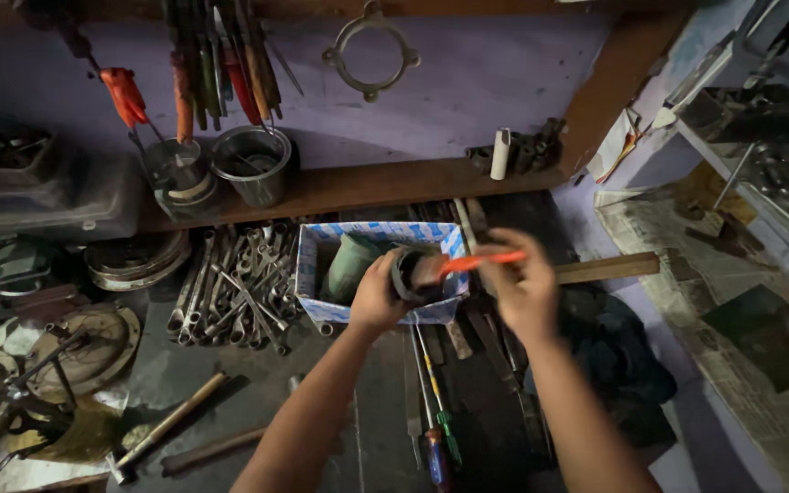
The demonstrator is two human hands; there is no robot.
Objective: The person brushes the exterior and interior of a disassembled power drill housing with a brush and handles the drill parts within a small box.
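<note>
My left hand (374,297) grips a dark round ring-shaped part (406,274) and holds it up just in front of a blue-and-white cardboard box (310,274). My right hand (522,283) is blurred and closed around a tool with an orange handle (477,263), whose tip points at the ring. Inside the box stands a green cylindrical can (349,265). Both forearms reach up from the bottom edge over a dark workbench (230,374).
A pile of wrenches (235,288) lies left of the box. Screwdrivers (436,411) and files lie below it, with a hammer (166,424) at lower left. A wooden shelf (367,183) holds metal pots (250,164). Tools hang above. Newspaper (732,301) covers the right side.
</note>
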